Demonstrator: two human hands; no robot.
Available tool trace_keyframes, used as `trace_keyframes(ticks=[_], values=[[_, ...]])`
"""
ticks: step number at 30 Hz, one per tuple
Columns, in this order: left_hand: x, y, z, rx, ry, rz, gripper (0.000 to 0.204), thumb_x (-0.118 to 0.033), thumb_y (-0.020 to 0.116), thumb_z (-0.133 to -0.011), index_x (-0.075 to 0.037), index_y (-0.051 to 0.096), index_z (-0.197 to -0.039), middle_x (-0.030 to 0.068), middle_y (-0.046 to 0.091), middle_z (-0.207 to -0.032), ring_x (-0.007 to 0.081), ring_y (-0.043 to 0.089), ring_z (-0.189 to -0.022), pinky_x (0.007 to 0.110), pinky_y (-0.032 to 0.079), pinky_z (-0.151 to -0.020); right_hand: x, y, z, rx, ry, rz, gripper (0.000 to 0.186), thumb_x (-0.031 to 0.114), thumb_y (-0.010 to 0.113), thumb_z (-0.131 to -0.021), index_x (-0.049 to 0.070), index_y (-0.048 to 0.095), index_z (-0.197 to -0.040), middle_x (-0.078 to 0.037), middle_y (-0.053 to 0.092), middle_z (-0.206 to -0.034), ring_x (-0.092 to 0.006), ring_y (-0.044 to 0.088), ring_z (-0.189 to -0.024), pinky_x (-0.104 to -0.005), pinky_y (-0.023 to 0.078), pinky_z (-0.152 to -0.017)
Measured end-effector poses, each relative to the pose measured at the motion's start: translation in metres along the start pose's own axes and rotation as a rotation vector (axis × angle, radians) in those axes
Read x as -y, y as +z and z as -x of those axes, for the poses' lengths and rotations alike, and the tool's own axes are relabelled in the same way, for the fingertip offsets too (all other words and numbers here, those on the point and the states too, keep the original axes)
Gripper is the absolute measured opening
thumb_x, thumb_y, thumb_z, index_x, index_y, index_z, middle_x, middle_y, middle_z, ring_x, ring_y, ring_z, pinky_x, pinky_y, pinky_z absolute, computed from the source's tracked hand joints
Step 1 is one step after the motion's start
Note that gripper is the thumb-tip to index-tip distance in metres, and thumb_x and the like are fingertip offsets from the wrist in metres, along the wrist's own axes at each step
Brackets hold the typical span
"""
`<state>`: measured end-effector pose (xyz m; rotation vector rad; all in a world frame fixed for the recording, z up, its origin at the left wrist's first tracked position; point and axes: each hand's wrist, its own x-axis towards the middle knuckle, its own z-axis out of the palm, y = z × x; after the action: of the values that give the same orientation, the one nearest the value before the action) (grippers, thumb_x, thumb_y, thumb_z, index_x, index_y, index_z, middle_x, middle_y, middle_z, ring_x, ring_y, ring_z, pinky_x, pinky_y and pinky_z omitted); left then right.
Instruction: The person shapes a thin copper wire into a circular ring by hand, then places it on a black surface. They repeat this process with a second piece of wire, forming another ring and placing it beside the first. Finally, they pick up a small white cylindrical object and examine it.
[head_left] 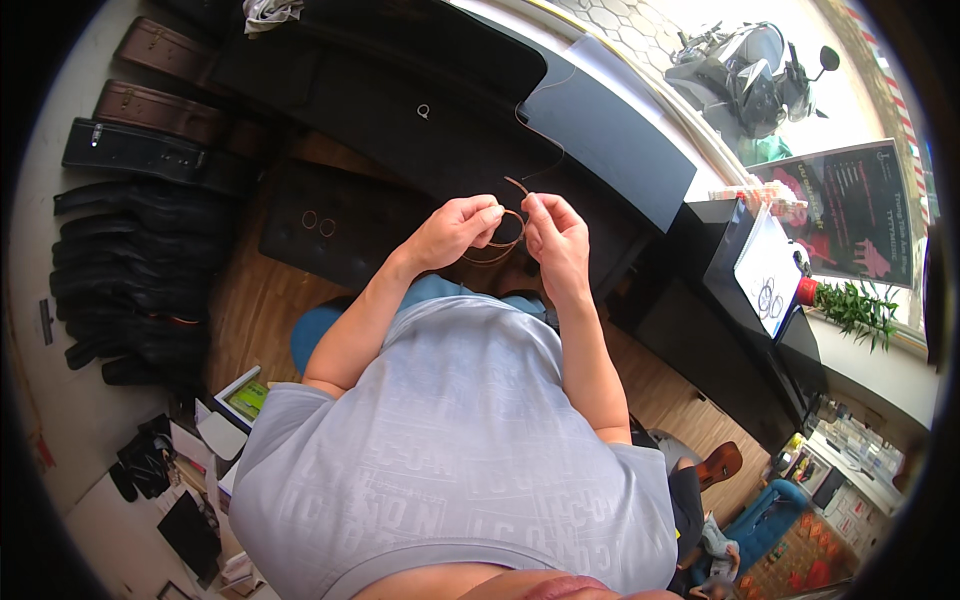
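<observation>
A thin bronze-coloured wire coil (pixel 503 240), like a wound instrument string, hangs in a loop between both hands. My left hand (pixel 455 229) pinches the coil at its upper left side. The fingertips of my right hand (pixel 555 235) grip the coil's right side, and a loose end of the wire curls up above them. Both hands are held in front of my chest, above my knees in blue trousers (pixel 320 335).
A long black case (pixel 430 110) lies across in front of me, and a smaller black case (pixel 340 225) carries two small rings. Several dark bags (pixel 140 250) line the left wall. A black counter (pixel 720 330) stands at the right. A scooter (pixel 750 75) is parked outside.
</observation>
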<state>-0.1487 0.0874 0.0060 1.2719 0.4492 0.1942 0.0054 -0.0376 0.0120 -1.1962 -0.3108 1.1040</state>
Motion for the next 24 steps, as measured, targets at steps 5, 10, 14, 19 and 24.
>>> trace_keyframes(ticks=[5,10,14,19,24], values=[[0.002,-0.002,-0.002,-0.096,0.087,-0.103,0.034,-0.025,0.048,-0.111,-0.007,0.055,-0.083,-0.0008,0.054,-0.072,0.0071,0.049,-0.066,0.025,0.043,-0.066,0.008,-0.009,-0.013,-0.151,-0.192,-0.098,0.022,0.024,0.060,-0.109,0.002,0.062,-0.105,-0.003,0.065,-0.086,-0.0042,0.048,-0.055,-0.0214,0.040,-0.047],[0.003,-0.009,0.000,-0.087,-0.023,-0.131,0.031,-0.025,0.052,-0.111,-0.005,0.064,-0.090,-0.0020,0.058,-0.079,0.0061,0.050,-0.072,0.025,0.045,-0.072,0.019,-0.023,-0.017,-0.208,-0.287,-0.140,0.021,0.023,0.061,-0.108,0.002,0.064,-0.110,-0.007,0.069,-0.089,-0.0063,0.054,-0.059,-0.0224,0.047,-0.051],[0.008,-0.011,0.000,-0.141,0.041,-0.167,0.028,-0.025,0.053,-0.110,-0.004,0.066,-0.096,-0.0039,0.057,-0.082,0.0049,0.047,-0.074,0.024,0.043,-0.070,0.029,-0.023,-0.012,-0.196,-0.374,0.045,0.021,0.021,0.065,-0.106,0.000,0.068,-0.109,-0.005,0.069,-0.089,-0.0048,0.055,-0.062,-0.0208,0.046,-0.053],[-0.005,-0.007,0.001,-0.188,0.009,-0.280,0.029,-0.027,0.053,-0.111,-0.005,0.066,-0.097,-0.0038,0.053,-0.079,0.0062,0.047,-0.073,0.025,0.043,-0.069,0.037,-0.019,0.003,-0.009,-0.360,0.591,0.012,0.015,0.077,-0.096,0.003,0.075,-0.098,0.001,0.067,-0.081,-0.0064,0.059,-0.071,-0.0241,0.048,-0.064],[-0.014,-0.003,0.003,-0.172,-0.003,-0.390,0.029,-0.028,0.053,-0.111,-0.004,0.067,-0.100,-0.0006,0.057,-0.078,0.0071,0.051,-0.074,0.026,0.045,-0.069,0.047,-0.001,0.014,0.129,-0.251,0.926,0.020,0.014,0.078,-0.092,-0.001,0.076,-0.105,-0.008,0.070,-0.083,-0.0145,0.062,-0.069,-0.0297,0.050,-0.065]])
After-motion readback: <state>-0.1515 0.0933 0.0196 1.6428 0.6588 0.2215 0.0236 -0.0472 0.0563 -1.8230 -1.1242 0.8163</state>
